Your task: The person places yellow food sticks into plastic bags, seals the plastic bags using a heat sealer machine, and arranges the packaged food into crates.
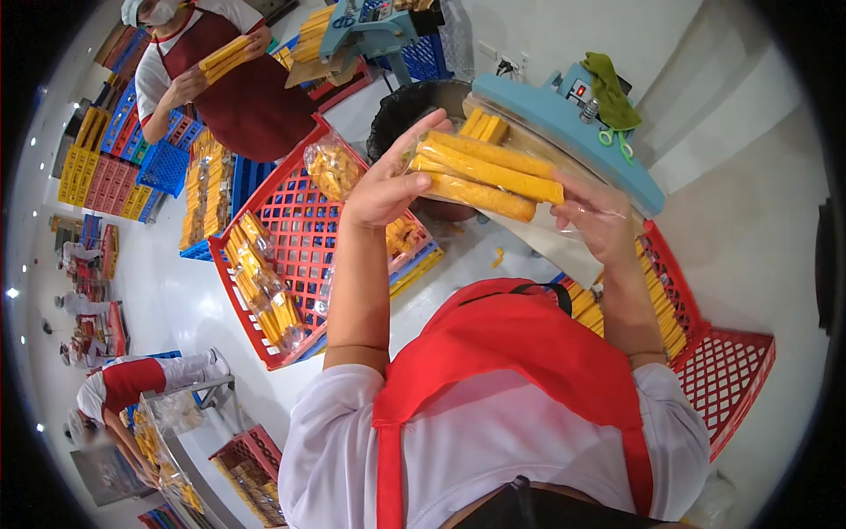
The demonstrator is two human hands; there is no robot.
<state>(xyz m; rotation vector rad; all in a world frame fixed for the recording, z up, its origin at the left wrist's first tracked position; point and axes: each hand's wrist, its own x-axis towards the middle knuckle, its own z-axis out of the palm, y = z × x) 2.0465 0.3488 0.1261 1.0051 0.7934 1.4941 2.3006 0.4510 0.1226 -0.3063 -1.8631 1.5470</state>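
Between my hands is a clear plastic bag of yellow bread-like sticks (489, 172), held tilted above the front of a light-blue machine (564, 132). My left hand (383, 189) grips the bag's left end, thumb below and fingers behind it. At the right end, my right hand (599, 220) has its fingers closed on the loose plastic beside the stick ends. More yellow sticks (484, 125) lie behind the bag, on the machine's pale board. How many sticks are inside is partly hidden by overlap and glare.
A red crate (295, 234) with bagged sticks stands at left. Another red crate (670, 291) holds loose sticks at right. A green cloth (608, 93) and green-handled scissors (617, 141) hang on the machine. Across from me, a co-worker (233, 84) holds sticks near another machine (370, 31).
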